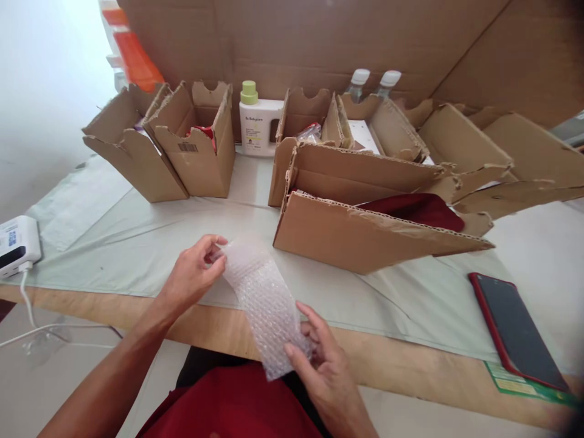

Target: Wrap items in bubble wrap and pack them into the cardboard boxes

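Observation:
Between my hands a clear piece of bubble wrap (269, 310) stretches slantwise over the table's front edge. My left hand (201, 267) pinches its far upper-left corner, thumb and fingers closed. At the lower right end, my right hand (322, 359) grips the near edge, with the thumb on top and the fingers bent behind. The strip looks flat, and its far end seems folded or doubled. Just beyond it stands a long open cardboard box (356, 237) with dark red cloth (410, 210) inside.
Several open cardboard boxes (196, 158) line the back of the table. A white bottle with a green cap (258, 125) stands among them. A phone in a red case (517, 328) lies at the right. On the left are a white device (19, 243) and its cable (27, 298).

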`<action>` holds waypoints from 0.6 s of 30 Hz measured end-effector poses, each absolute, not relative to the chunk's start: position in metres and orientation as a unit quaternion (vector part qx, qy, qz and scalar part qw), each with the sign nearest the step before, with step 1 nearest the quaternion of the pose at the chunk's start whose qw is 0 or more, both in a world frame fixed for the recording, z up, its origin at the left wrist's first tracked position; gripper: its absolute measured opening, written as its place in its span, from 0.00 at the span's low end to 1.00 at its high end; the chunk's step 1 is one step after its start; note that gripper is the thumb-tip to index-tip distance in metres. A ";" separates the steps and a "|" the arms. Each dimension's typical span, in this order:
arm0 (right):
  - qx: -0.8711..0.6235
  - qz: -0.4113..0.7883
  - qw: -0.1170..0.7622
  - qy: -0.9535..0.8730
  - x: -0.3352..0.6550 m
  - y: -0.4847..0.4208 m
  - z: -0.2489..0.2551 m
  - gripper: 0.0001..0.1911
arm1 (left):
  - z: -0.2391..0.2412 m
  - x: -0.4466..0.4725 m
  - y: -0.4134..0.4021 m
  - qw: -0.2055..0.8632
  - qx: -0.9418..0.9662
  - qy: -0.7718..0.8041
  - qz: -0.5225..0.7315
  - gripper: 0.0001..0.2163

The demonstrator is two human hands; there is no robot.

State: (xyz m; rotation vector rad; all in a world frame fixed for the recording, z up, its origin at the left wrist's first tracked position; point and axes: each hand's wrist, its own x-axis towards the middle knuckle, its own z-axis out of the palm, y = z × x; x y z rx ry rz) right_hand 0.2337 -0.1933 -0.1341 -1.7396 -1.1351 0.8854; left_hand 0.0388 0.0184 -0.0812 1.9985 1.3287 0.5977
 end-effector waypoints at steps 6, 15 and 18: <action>-0.677 0.357 0.453 -0.458 0.199 -0.184 -0.139 0.31 | -0.092 0.062 0.069 0.244 0.847 0.456 0.122 0.19; -0.633 0.484 0.409 -0.445 0.208 -0.169 -0.119 0.16 | -0.111 0.054 0.084 0.200 0.839 0.482 0.152 0.20; -0.625 0.533 0.426 -0.379 0.206 -0.171 -0.118 0.18 | -0.100 0.040 0.067 0.196 0.848 0.447 0.208 0.23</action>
